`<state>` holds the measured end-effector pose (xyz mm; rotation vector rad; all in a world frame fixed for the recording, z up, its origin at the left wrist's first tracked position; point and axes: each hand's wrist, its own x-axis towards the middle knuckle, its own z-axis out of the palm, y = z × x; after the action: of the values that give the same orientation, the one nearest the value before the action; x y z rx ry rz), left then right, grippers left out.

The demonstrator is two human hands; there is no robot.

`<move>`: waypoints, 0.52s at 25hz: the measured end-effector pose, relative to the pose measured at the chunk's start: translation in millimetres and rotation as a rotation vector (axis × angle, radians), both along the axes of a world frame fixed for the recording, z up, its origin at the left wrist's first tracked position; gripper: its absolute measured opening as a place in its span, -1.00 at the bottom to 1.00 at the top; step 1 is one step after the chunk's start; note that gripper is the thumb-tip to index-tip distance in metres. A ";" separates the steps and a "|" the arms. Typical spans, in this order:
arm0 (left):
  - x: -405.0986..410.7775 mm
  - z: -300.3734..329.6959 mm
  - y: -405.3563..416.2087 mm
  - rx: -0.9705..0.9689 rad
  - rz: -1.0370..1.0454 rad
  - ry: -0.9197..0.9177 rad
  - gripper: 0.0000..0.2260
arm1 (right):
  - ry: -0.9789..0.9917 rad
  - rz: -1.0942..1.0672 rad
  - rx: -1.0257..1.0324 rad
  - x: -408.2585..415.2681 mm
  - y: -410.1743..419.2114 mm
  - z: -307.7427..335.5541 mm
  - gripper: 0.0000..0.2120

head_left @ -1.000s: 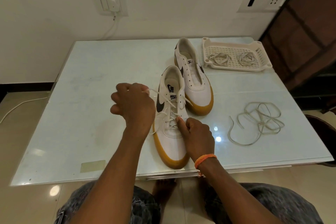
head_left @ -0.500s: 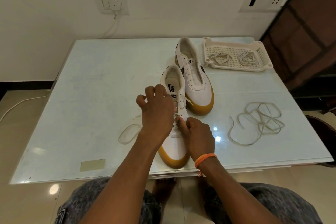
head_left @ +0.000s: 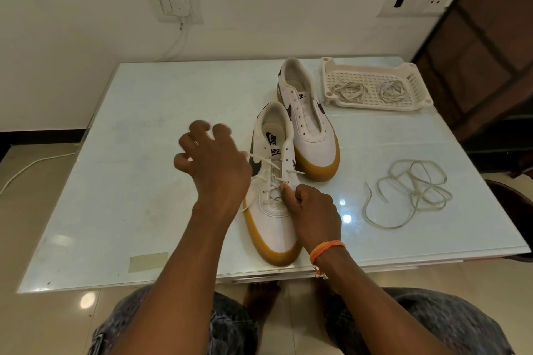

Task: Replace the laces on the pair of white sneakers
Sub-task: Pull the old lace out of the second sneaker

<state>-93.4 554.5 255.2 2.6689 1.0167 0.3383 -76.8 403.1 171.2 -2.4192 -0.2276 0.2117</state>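
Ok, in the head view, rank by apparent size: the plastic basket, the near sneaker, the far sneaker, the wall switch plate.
1. near sneaker, though being closer inflates it
2. plastic basket
3. far sneaker, likely the near one's true equal
4. wall switch plate

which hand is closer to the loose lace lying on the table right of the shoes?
Right. The right hand rests on the near sneaker, pinching its lacing, just across a strip of table from the loose lace. The left hand hovers beyond the sneaker's far side.
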 end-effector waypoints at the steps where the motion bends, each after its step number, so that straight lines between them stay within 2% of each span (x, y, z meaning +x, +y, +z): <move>1: 1.3 -2.8 -4.4 0.007 -0.100 -0.012 -0.67 | -0.005 -0.002 0.007 -0.1 -0.3 -0.5 -0.54; 5: 4.4 -17.5 -26.7 0.155 -0.441 0.110 -0.71 | -0.001 -0.006 0.007 -0.5 -0.3 0.8 -0.55; 13: 4.6 -21.7 -34.3 0.160 -0.416 0.173 -0.71 | 0.032 -0.004 -0.023 -0.7 0.0 5.2 -0.59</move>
<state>-88.9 520.1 233.5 3.0039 0.4663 0.1068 -77.5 403.1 176.4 -2.4372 -0.2075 0.2520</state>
